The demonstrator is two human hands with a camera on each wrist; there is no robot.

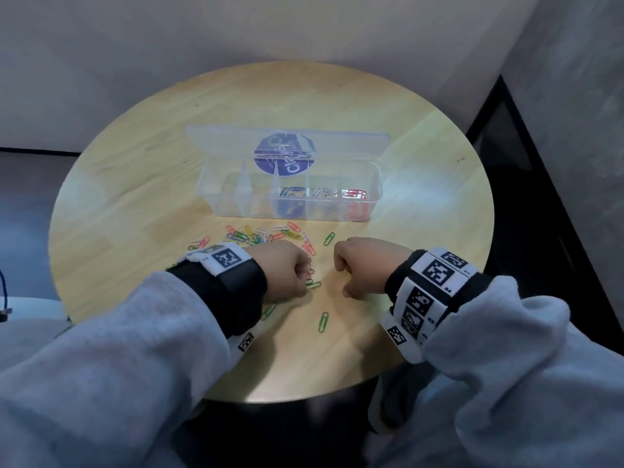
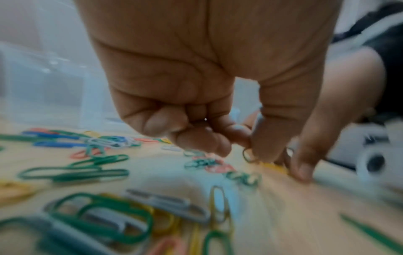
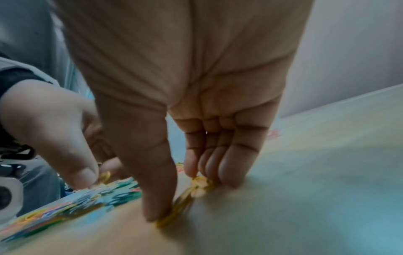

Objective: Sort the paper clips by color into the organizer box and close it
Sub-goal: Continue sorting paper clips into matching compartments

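The clear organizer box (image 1: 236, 201) stands open mid-table, its lid (image 1: 344, 141) tipped back; blue clips (image 1: 293, 192) and red clips (image 1: 354, 194) lie in its right-hand compartments. A mixed pile of paper clips (image 1: 263, 235) is spread in front of it. My left hand (image 1: 305, 283) is curled at the pile's near edge and pinches a small yellowish clip (image 2: 248, 156) between thumb and forefinger. Close beside it, my right hand (image 1: 344, 282) points down at the table, thumb and fingertips (image 3: 226, 172) pinching yellow clips (image 3: 174, 214) against the wood.
The round wooden table (image 1: 135, 184) has bare wood on both sides of the box. Loose green clips lie apart from the pile, one near the front (image 1: 323, 321) and one by the right hand (image 1: 329, 238). A wall is behind the table.
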